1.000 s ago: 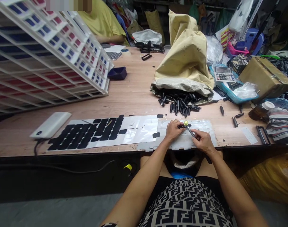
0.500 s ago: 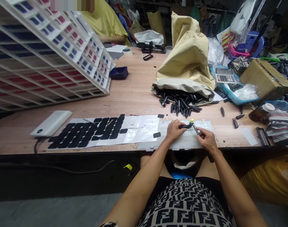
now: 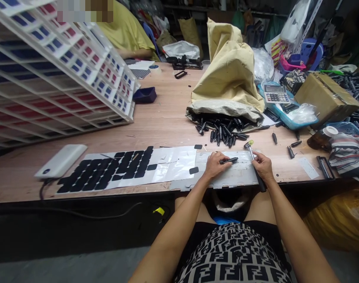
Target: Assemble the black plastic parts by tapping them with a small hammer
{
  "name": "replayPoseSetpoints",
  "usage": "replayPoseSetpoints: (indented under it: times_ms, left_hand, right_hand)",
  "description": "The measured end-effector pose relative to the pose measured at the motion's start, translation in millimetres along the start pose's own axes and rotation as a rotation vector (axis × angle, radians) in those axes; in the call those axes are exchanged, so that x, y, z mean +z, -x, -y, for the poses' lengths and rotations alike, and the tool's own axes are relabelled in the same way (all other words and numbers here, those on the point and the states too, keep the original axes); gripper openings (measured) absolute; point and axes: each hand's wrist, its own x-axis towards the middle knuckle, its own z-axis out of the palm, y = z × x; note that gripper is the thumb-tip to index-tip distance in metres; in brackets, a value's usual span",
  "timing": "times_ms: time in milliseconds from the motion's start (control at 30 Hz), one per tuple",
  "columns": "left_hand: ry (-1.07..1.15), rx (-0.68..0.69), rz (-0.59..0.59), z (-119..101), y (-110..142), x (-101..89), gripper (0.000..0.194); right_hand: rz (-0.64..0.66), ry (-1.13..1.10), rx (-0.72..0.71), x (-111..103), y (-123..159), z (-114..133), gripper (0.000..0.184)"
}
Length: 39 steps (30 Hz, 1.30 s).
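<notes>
My left hand [image 3: 216, 164] is closed on a slim black pen-like part [image 3: 230, 160], which lies low over a grey-white board [image 3: 220, 179] at the table's front edge. In my right hand [image 3: 262, 166] is a small hammer [image 3: 257, 176] with a black handle; its yellowish-tipped head [image 3: 249, 144] points away from me and stands apart from the black part. Beyond both hands, a pile of similar black parts [image 3: 223, 131] spills from the mouth of a beige sack [image 3: 226, 78].
Left of the board lies a white sheet with black stickers [image 3: 164, 165], then a white power bank [image 3: 61, 159] with a cable. A white plastic crate [image 3: 108, 98] leans at left. To the right are a calculator [image 3: 275, 93], a cardboard box [image 3: 326, 94] and a brown jar [image 3: 322, 139].
The hammer head has lifted off the black part's tip and moved to the right. My left hand still holds the part, and the whole view has shifted slightly.
</notes>
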Motion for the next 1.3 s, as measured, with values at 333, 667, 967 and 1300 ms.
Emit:
replayPoseSetpoints:
  times_ms: [333,667,967,1300]
  left_hand:
    - [-0.066,0.382,0.138,-30,91,12.8,0.017]
    - [-0.048,0.250,-0.101,-21,32,-2.4,0.016]
    - [-0.146,-0.485,-0.594,44,-110,-58.0,0.018]
    - [-0.216,-0.478,-0.537,45,-100,-60.2,0.017]
  right_hand:
    - [-0.002,0.056,-0.002,-1,2,5,0.052]
    - [-0.003,0.049,0.003,-1,1,5,0.052]
    - [-0.007,0.034,-0.001,-1,0,3,0.052]
    - [-0.009,0.004,0.005,-1,2,4,0.049]
